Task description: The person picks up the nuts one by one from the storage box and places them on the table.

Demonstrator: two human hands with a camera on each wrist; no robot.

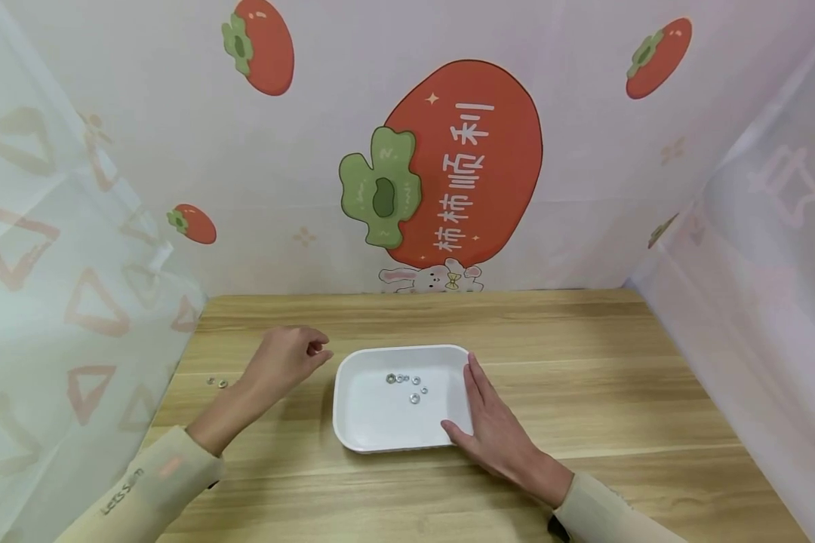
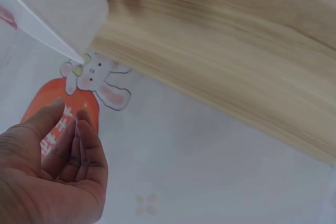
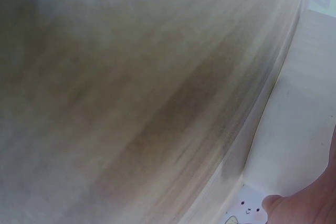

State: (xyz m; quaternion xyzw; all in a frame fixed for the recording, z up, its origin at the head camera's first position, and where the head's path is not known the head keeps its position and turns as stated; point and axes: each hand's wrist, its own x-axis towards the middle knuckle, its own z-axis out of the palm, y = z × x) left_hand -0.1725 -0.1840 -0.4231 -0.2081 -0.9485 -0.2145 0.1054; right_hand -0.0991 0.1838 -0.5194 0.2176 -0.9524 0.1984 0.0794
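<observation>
A white rectangular tray [image 1: 380,434] sits on the wooden table, with several small silvery metal nuts [image 1: 415,398] grouped toward the middle of its floor. My right hand [image 1: 499,434] rests against the tray's right end, its fingers straight along the rim and the thumb over the front right part. In the right wrist view only part of this hand [image 3: 304,203] shows, beside the tray. Left of the tray, my left hand [image 1: 288,358] hovers with its fingers loosely bent. The left wrist view shows thumb and fingertips apart, nothing between them.
Two small metal nuts [image 1: 222,384] lie on the table's left side, behind the left forearm. A pale cloth [image 1: 584,188] printed with persimmons hangs behind the table's far edge, and similar sheets flank both sides.
</observation>
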